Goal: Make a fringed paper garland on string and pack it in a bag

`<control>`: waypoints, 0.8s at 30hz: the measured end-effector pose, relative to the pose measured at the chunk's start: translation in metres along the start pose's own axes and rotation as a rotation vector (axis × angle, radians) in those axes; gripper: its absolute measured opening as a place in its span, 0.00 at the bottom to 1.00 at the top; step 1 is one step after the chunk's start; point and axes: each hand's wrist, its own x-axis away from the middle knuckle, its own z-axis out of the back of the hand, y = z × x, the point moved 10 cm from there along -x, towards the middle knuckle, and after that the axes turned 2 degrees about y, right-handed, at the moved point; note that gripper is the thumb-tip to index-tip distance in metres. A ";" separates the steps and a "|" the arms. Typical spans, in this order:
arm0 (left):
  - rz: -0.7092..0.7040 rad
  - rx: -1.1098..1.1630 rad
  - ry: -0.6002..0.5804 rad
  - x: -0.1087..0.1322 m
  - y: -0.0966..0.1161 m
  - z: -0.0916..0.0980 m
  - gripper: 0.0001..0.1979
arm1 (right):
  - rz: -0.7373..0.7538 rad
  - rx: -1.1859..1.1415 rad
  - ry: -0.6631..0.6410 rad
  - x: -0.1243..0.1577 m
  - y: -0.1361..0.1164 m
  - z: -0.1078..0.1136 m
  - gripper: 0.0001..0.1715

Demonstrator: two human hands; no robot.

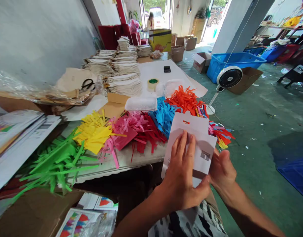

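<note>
In front of my body, tilted above the table's edge, is a white packaging card (171,148) with a hang hole near its top and a smaller white flap or sheet (203,141) over it. My left hand (182,177) lies on the front, fingers stretched out flat, thumb near the lower right corner. At the right edge my right hand (223,168) grips the card, its thumb raised and its other fingers mostly hidden behind. Just beyond are bundles of cut tissue strips: blue (163,113), orange-red (183,98), dark red (151,135) and pink (128,126).
Yellow strips (94,131) and green strips (55,161) lie leftward. Behind stand stacked white bundles (124,72), tape (152,84), a plastic tray (141,104), scissors (87,84) and a phone (167,69). A fan (229,77) and blue crate (230,59) are rightward.
</note>
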 end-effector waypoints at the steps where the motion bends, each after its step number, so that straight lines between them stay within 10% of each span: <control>1: -0.004 0.022 -0.029 0.000 0.000 0.000 0.62 | 0.043 0.085 -0.001 0.000 -0.005 -0.002 0.44; 9: -0.007 -0.222 0.041 0.003 0.000 0.013 0.50 | -0.141 -0.004 0.053 -0.007 0.020 0.018 0.33; 15: 0.257 0.028 0.458 0.005 -0.050 0.080 0.52 | -0.200 -0.052 0.086 -0.017 0.024 0.028 0.28; 19: 0.591 0.658 0.238 0.006 -0.095 0.053 0.36 | -0.203 -0.071 0.133 -0.016 0.029 0.034 0.27; 24: 0.753 0.842 0.208 0.016 -0.106 0.034 0.24 | -0.162 0.016 0.150 -0.020 0.030 0.032 0.28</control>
